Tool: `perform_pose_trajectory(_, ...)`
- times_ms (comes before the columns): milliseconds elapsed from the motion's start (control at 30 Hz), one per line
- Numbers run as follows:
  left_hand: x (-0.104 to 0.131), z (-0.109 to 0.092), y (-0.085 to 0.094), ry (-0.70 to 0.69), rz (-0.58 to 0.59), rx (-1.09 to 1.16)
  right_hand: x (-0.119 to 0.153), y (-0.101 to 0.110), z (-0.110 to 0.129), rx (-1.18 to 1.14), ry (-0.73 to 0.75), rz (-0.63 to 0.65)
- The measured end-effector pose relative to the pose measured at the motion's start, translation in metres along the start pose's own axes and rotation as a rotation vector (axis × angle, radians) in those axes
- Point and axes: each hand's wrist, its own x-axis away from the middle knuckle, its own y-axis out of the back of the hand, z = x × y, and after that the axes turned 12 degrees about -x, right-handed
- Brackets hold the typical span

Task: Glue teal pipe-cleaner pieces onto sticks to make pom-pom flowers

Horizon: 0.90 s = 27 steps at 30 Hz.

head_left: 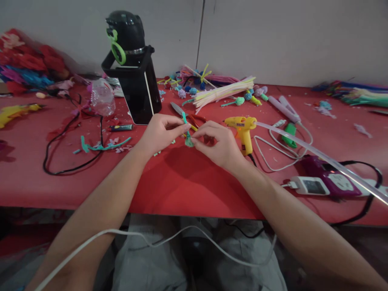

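Between my two hands is a green pipe cleaner piece [188, 140] with a fuzzy, bunched lower end. My left hand [165, 132] pinches its upper stem between thumb and forefinger. The fingers of my right hand [218, 144] are bent in against the bunched end from the right, thumb and fingertips at its edge. Just behind the hands lie scissors [176, 109] with red handles, partly covered by my fingers. A yellow hot glue gun [244, 128] stands right of my right hand, a long clear glue stick [318, 154] running out of its back.
A black tumbler [125, 34] sits in a black holder [138, 95] at the back left. Pipe cleaners [226, 93] and small pompoms lie along the wall. A purple power strip [329, 176], white cable and lilac hair straightener [284, 109] occupy the right. A black cord [57, 173] loops at left.
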Motion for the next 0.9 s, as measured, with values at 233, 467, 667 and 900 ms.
perform_pose_trajectory(233, 0.0, 0.001, 0.001, 0.019, 0.0, -0.022, 0.0, 0.001, -0.002, 0.031, -0.052, 0.054)
perform_pose_trajectory(467, -0.001, 0.002, 0.001, 0.01, 0.017, -0.003, -0.001, 0.003, 0.001, -0.004, -0.049, 0.064)
perform_pose_trajectory(667, -0.003, 0.005, 0.003, -0.013, -0.027, 0.024, -0.004, 0.017, 0.01, 0.025, -0.161, 0.03)
perform_pose_trajectory(900, -0.004, 0.014, 0.008, -0.01, -0.038, -0.024, 0.019, 0.063, 0.045, 0.282, -0.475, 0.315)
